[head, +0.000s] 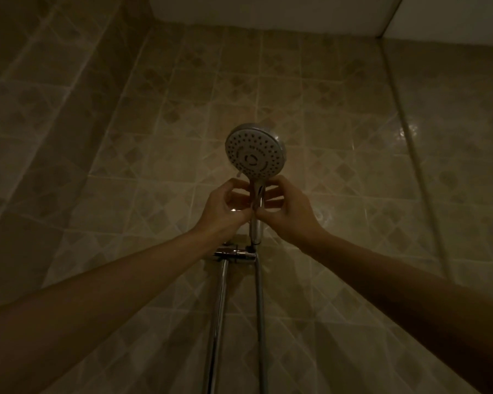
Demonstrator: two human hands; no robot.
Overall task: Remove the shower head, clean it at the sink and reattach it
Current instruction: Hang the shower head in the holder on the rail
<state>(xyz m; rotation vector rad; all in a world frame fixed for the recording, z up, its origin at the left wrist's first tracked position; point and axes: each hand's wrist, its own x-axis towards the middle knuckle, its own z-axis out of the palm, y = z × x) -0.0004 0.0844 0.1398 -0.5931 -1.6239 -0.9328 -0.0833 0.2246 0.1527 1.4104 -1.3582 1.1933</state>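
Above the bracket (241,253), our left hand (225,207) and right hand (286,210) grip the chrome shower head (255,150) by its handle; handle upright, dotted face toward us.

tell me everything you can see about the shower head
The shower head is a handheld type with a round, pale grey face dotted with dark nozzle holes, ringed arcs near its centre, and a shiny chrome rim. The face tilts down toward the camera. Its chrome handle runs straight down into the holder on the chrome wall rail, so it is still mounted. A hose hangs beside the rail. The left hand and right hand curl round the handle's upper part from either side.
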